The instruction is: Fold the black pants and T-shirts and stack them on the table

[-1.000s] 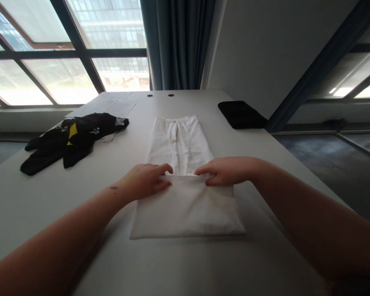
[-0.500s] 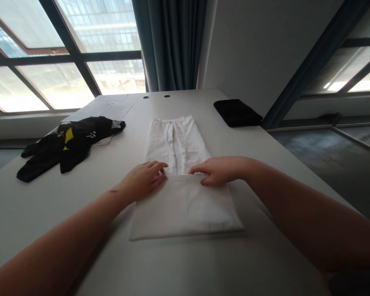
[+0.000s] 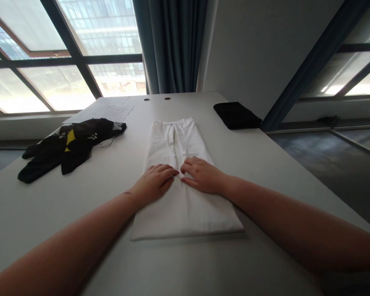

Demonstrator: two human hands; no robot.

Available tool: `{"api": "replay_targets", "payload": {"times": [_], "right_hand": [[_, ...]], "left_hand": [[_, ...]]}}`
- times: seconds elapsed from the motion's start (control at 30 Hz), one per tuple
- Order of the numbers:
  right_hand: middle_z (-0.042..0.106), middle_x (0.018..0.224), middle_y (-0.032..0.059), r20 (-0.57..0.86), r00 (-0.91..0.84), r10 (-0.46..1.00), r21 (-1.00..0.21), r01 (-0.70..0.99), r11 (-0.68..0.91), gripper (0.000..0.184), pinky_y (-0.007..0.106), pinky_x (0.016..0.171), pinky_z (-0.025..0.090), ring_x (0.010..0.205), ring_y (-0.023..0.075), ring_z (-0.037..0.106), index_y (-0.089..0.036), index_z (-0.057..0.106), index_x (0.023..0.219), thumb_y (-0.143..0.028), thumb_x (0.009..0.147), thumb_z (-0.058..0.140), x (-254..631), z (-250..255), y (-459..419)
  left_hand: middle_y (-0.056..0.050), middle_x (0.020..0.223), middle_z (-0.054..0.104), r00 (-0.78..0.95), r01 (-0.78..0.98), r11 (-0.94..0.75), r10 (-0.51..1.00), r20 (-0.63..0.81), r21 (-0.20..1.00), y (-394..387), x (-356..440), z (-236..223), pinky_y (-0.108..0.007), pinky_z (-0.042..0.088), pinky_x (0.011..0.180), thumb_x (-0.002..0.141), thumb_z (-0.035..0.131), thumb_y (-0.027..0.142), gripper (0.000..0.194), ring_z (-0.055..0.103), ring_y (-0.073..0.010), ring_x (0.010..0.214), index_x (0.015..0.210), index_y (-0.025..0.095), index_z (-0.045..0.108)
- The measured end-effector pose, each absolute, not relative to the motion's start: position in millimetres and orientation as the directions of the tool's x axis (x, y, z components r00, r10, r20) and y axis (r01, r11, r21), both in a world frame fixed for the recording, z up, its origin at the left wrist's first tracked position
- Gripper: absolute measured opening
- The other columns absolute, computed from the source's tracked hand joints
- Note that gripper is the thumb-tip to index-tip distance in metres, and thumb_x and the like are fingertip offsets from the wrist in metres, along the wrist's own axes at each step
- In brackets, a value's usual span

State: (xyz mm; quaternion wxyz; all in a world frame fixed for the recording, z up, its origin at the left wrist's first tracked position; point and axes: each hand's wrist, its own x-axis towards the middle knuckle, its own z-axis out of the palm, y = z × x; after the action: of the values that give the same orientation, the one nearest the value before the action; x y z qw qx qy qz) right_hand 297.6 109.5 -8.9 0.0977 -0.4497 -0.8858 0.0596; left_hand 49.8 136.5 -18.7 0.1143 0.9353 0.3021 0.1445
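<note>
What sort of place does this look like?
Probably an office or workroom: a large white table with two round fittings, big windows facing another building, and a long bluish curtain.

one head view, forward and down over the nearby hands (image 3: 156, 183) and table (image 3: 243, 152) toward the curtain (image 3: 172, 45)

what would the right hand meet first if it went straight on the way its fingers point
Most likely the left hand: its fingertips lie just ahead of the right hand, over the white trousers. Any gap looks tiny; depth is unclear.
</note>
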Motion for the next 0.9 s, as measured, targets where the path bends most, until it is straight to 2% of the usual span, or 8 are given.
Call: {"api": "replay_targets", "payload": {"times": [0.07, 0.17, 0.23, 0.33, 0.47, 0.67, 0.9], "right_hand": [[0.062, 0.142, 0.018, 0.167, -0.537, 0.827, -0.163, 0.812, 0.56, 0.045, 0.048, 0.117, 0.037, 0.135, 0.0328, 0.053, -0.018, 0.065, 0.138, -0.046, 0.105, 0.055, 301, -16, 114], [0.038, 0.169, 0.0201, 0.124, -0.418, 0.9, -0.152, 0.888, 0.434, 0.065, 0.054, 0.128, 0.022, 0.159, 0.0366, 0.028, -0.017, 0.042, 0.163, -0.051, 0.107, 0.046, 308, -26, 123], [0.025, 0.175, 0.0214, 0.041, -0.355, 0.934, -0.165, 0.919, 0.357, 0.074, 0.052, 0.131, 0.016, 0.163, 0.0363, 0.018, -0.012, 0.03, 0.169, -0.053, 0.108, 0.041, 311, -30, 129], [0.016, 0.176, 0.0223, -0.029, -0.346, 0.938, -0.18, 0.925, 0.335, 0.08, 0.05, 0.132, 0.015, 0.164, 0.0355, 0.015, -0.009, 0.022, 0.171, -0.057, 0.108, 0.036, 312, -33, 135], [0.012, 0.177, 0.0203, -0.056, -0.36, 0.931, -0.162, 0.924, 0.347, 0.081, 0.054, 0.132, 0.014, 0.164, 0.0374, 0.012, -0.011, 0.02, 0.171, -0.059, 0.107, 0.033, 310, -32, 138], [0.011, 0.178, 0.0127, -0.083, -0.377, 0.923, -0.146, 0.92, 0.363, 0.081, 0.055, 0.132, 0.013, 0.164, 0.0388, 0.01, -0.015, 0.019, 0.172, -0.06, 0.107, 0.031, 307, -28, 131], [0.015, 0.178, 0.0123, -0.053, -0.397, 0.916, -0.16, 0.909, 0.385, 0.08, 0.057, 0.132, 0.014, 0.164, 0.0389, 0.012, -0.016, 0.023, 0.172, -0.06, 0.107, 0.035, 299, -29, 89]], "left_hand": [[-0.01, 0.147, 0.064, 0.721, 0.616, -0.749, 0.66, 0.21, 0.244, 137, 49, -21, -0.048, 0.042, 0.12, 0.107, 0.046, 0.035, 0.04, 0.058, -0.0279, 0.137, 0.14, 0.025, 0.066], [-0.011, 0.164, 0.049, 0.631, 0.732, -0.656, 0.755, 0.178, 0.184, 141, 47, -26, -0.052, 0.033, 0.127, 0.108, 0.043, 0.044, 0.05, 0.042, -0.0316, 0.153, 0.15, 0.024, 0.06], [-0.012, 0.169, 0.041, 0.605, 0.769, -0.62, 0.785, 0.136, 0.156, 147, 46, -29, -0.051, 0.028, 0.13, 0.109, 0.04, 0.046, 0.054, 0.035, -0.0323, 0.158, 0.156, 0.023, 0.055], [-0.012, 0.172, 0.035, 0.608, 0.78, -0.614, 0.79, 0.083, 0.123, 153, 47, -29, -0.051, 0.023, 0.131, 0.109, 0.04, 0.047, 0.057, 0.03, -0.0324, 0.16, 0.161, 0.023, 0.049], [-0.014, 0.174, 0.031, 0.613, 0.784, -0.615, 0.788, 0.053, 0.087, 155, 50, -27, -0.053, 0.021, 0.131, 0.11, 0.04, 0.048, 0.06, 0.025, -0.0334, 0.162, 0.164, 0.024, 0.044], [-0.016, 0.175, 0.024, 0.608, 0.793, -0.608, 0.794, -0.01, 0.038, 146, 52, -22, -0.053, 0.019, 0.131, 0.111, 0.035, 0.047, 0.062, 0.019, -0.0342, 0.163, 0.168, 0.021, 0.036], [-0.015, 0.176, 0.021, 0.597, 0.802, -0.595, 0.801, -0.044, 0.053, 104, 45, -19, -0.053, 0.017, 0.132, 0.11, 0.037, 0.046, 0.063, 0.017, -0.0342, 0.163, 0.168, 0.021, 0.035]]}}
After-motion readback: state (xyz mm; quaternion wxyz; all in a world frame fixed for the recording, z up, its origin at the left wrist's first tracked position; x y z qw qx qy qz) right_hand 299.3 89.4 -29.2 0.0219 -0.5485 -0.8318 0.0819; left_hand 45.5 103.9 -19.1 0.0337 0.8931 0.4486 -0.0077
